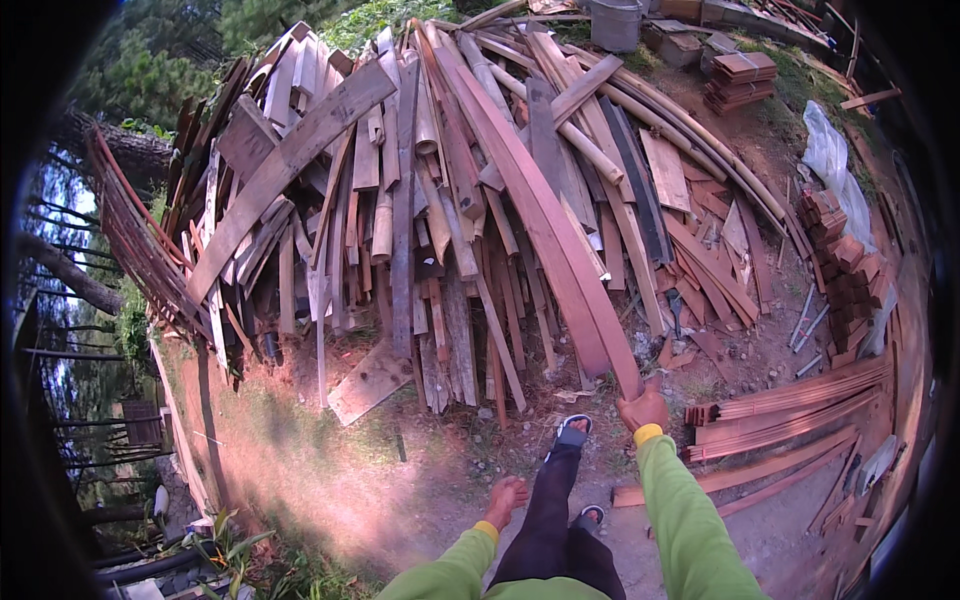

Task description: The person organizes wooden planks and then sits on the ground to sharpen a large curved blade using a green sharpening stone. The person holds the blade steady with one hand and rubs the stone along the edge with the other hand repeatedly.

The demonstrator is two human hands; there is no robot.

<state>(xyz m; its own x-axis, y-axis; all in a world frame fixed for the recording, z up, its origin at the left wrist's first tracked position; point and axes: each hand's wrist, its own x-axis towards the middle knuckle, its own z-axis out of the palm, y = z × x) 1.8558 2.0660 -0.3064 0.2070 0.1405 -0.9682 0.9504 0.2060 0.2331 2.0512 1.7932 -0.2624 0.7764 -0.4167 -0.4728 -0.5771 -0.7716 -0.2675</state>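
Observation:
My right hand (643, 406) is closed round the near end of a long reddish wooden plank (585, 290). The plank slopes up and away over a large heap of timber (400, 200). Along its left side lies another reddish board, and the two overlap in places. My left hand (507, 499) hangs low beside my leg, its fingers loosely bent and a little apart, with nothing in it. Nearest to it are my dark trousers and the bare ground. A short wide board (370, 382) lies at the foot of the heap.
To my right lie bundled reddish strips (790, 405) and a stack of short brown blocks (845, 270). Clear plastic sheeting (838, 165) sits behind them. A grey bucket (615, 25) and tied tiles (740, 78) stand far back. Green plants (245, 560) grow at lower left.

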